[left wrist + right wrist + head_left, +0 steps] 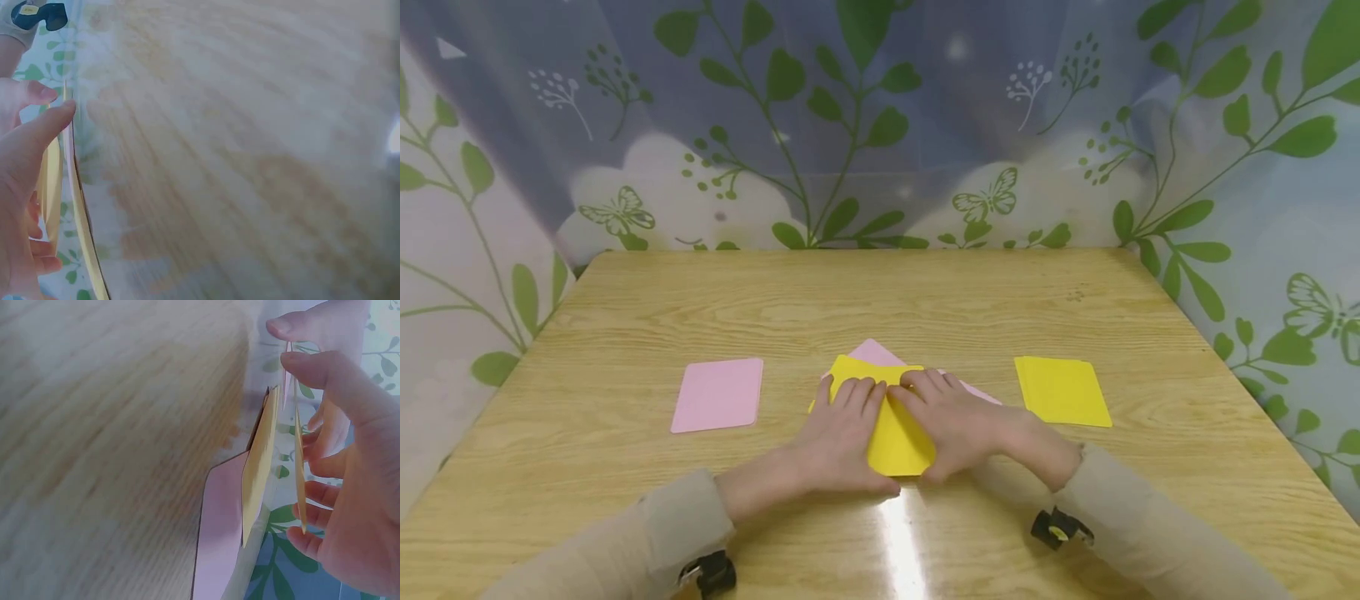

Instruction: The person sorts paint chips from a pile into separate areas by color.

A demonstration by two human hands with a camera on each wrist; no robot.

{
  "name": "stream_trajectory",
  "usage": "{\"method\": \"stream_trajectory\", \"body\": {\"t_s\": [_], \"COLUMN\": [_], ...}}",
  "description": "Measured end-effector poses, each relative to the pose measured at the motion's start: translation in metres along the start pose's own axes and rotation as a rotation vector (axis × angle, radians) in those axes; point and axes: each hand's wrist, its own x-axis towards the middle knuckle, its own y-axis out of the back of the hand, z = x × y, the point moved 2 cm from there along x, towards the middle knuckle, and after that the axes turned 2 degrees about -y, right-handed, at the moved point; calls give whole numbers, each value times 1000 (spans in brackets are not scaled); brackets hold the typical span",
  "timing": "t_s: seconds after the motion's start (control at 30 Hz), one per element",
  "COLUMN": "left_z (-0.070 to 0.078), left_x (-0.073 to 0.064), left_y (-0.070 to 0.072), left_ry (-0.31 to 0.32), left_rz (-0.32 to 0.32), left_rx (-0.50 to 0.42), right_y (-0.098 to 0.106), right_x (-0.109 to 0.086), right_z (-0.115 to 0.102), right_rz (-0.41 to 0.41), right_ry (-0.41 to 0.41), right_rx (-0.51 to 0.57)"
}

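At the middle of the table my left hand [842, 433] and right hand [962, 425] hold yellow cards [898, 442] between them. Fingers lie over the far edge, and the thumbs are at the near edge. In the right wrist view, a thin yellow card [299, 456] spans from the thumb [312, 367] to the fingertips. The left wrist view shows yellow cards [52, 181] edge-on beside the left hand [25, 169]. Beyond and beneath them, pink cards [872, 351] stick out. Other cards, yellow [259, 469] and pink [220, 525], lie below the right hand in its wrist view.
To the left on the wooden table [880, 292] lies a pink square card [718, 396] with rounded corners. A small stack of yellow cards [1063, 392] lies to the right. Patterned curtain cloth [880, 167] hangs behind the table and along both sides.
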Motion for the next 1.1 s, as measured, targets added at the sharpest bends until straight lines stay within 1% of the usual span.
{"method": "stream_trajectory", "body": {"t_s": [0.13,0.2,0.37,0.47,0.53,0.63,0.73,0.9,1.0,1.1], "left_z": [-2,-2,-2,0,2,7,14,25,32,42], "left_x": [4,7,16,22,27,36,47,67,82,97], "left_y": [1,2,6,10,12,15,18,19,18,16], "left_ry": [-11,-23,-32,-40,-54,-88,-104,-80,-71,-66], "left_rz": [50,80,161,183,188,180,167,105,50,8], "left_rx": [37,54,91,103,114,132,133,139,173,194], "right_y": [0,1,3,6,8,9,9,7,6,5], "right_x": [-1,-1,-2,-5,-8,-14,-21,-34,-43,-54], "right_z": [3,3,5,8,11,17,25,40,53,65], "right_rz": [37,52,89,89,90,110,132,153,163,161], "right_ry": [-2,-21,-130,-196,-224,-257,-285,-330,-347,-359], "right_rx": [-18,-32,-51,-27,-2,42,44,22,19,8]}}
